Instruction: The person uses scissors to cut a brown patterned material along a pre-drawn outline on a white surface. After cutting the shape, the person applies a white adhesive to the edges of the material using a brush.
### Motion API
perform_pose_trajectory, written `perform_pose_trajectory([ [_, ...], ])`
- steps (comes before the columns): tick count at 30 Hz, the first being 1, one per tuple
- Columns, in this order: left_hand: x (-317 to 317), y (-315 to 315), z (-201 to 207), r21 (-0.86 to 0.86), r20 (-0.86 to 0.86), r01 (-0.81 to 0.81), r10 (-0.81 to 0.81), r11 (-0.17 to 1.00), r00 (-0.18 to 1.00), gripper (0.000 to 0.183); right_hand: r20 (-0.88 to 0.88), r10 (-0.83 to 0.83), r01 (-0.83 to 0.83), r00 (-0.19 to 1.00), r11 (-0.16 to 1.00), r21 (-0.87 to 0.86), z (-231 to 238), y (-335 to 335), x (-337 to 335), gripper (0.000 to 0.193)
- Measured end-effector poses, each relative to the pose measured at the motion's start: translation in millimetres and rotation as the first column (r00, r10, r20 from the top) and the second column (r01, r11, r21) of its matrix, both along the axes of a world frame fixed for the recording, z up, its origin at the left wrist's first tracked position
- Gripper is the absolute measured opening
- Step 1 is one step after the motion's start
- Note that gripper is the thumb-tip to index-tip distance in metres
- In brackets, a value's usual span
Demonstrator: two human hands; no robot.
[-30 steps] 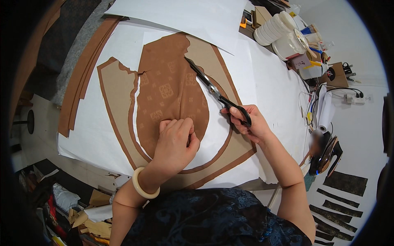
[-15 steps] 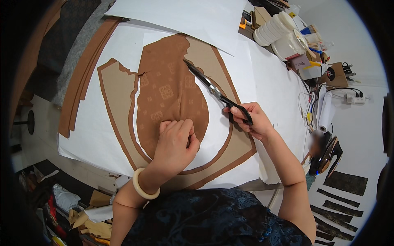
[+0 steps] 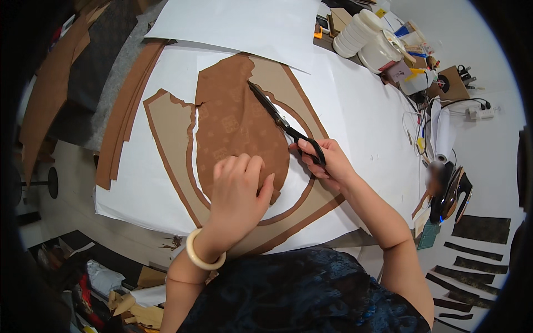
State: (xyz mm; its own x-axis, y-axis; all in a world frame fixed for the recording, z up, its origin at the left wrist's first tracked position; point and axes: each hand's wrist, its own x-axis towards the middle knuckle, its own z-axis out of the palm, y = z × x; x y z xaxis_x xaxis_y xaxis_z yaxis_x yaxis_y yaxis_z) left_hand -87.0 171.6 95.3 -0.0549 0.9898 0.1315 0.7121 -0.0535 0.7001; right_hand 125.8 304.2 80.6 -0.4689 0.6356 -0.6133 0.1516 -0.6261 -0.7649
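A brown patterned piece of fabric (image 3: pixel 225 130), partly cut around, lies on the table with beige-faced, brown-edged surrounding material (image 3: pixel 176 133) beside it. White shows through a curved gap between the two. My left hand (image 3: pixel 239 183), wearing a cream bangle (image 3: pixel 204 250) on the wrist, lies over the lower part of the fabric. Its fingers are bent and the thumb stands apart, with nothing seen held. My right hand (image 3: pixel 327 161) holds black-handled scissors (image 3: pixel 282 122) at the right edge of the fabric. Their blades look nearly together, tips at the notch near the top.
White paper (image 3: pixel 233 28) covers the far side. Long brown strips (image 3: pixel 129 116) lie along the left edge. White tubs (image 3: pixel 380 53) and tools crowd the back right. An iron (image 3: pixel 452 194) stands at the right. Dark strips (image 3: pixel 477 263) lie below it.
My left hand has loosened from its bunched grip on the fabric, and its thumb has moved away from the fingers. The scissor blades look closer together. The whole view has shifted slightly.
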Motion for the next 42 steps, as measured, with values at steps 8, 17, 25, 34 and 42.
perform_pose_trajectory([
  [8,-79.1,87.9,-31.9,0.148,-0.311,0.127,-0.075,0.981,0.947,0.048,-0.055,-0.063,0.063,0.996,0.998,-0.010,-7.7,-11.6,-11.9,0.039],
  [17,-105.5,111.4,-70.2,0.132,-0.340,0.202,-0.148,0.970,0.929,0.041,-0.041,-0.191,0.191,0.981,0.982,-0.014,-0.3,-33.2,-41.3,0.041],
  [25,-110.1,109.0,-81.4,0.233,-0.266,0.209,-0.145,0.950,0.953,0.037,-0.051,-0.290,0.290,0.956,0.957,-0.008,-4.0,-52.1,-71.0,0.038],
  [34,-110.0,108.4,-83.6,0.238,-0.281,0.210,-0.140,0.948,0.950,0.037,-0.048,-0.349,0.348,0.936,0.937,-0.026,-6.0,-61.1,-86.2,0.034],
  [42,-112.1,110.4,-88.0,0.244,-0.274,0.217,-0.147,0.945,0.950,0.035,-0.045,-0.397,0.395,0.917,0.918,-0.047,-2.7,-73.7,-103.5,0.034],
])
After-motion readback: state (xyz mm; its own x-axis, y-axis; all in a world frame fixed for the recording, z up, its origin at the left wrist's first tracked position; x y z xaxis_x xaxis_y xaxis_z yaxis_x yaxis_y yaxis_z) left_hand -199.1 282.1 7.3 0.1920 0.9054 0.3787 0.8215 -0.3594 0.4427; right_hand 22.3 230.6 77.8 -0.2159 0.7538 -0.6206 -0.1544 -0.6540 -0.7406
